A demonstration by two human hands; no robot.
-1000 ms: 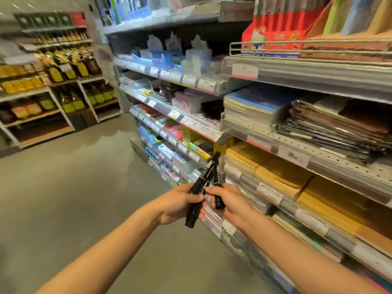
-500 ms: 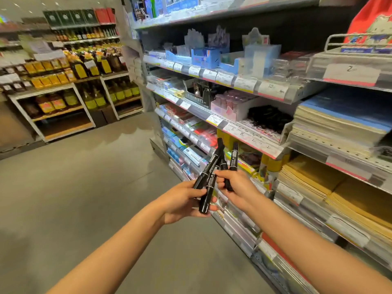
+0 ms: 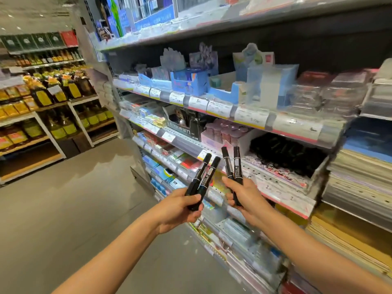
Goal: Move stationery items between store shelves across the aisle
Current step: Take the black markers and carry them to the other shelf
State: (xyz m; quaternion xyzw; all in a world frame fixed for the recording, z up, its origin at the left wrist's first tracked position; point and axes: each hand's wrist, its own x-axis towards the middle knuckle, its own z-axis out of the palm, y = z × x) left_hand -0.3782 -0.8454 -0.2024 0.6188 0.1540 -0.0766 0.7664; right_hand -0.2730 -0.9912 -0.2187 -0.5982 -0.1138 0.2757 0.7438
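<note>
My left hand [image 3: 177,209] grips two black markers [image 3: 203,175] that point up and to the right. My right hand [image 3: 244,198] grips two more black markers [image 3: 233,164], held nearly upright. The two hands are a short gap apart in front of the stationery shelving. Just behind the right-hand markers, a white tray [image 3: 239,143] on the middle shelf holds a pile of black items [image 3: 286,153], blurred.
The stationery shelf unit [image 3: 297,128] fills the right side, with price tags along its edges, blue display boxes [image 3: 191,81] above, and stacks of paper and envelopes [image 3: 356,183] at the right. Across the grey floor [image 3: 74,209], shelves of bottles [image 3: 42,98] stand at the left.
The hands have pulled apart, splitting the bunch of markers, two in each. The view has swung left along the shelving and the hands have risen towards the middle shelf.
</note>
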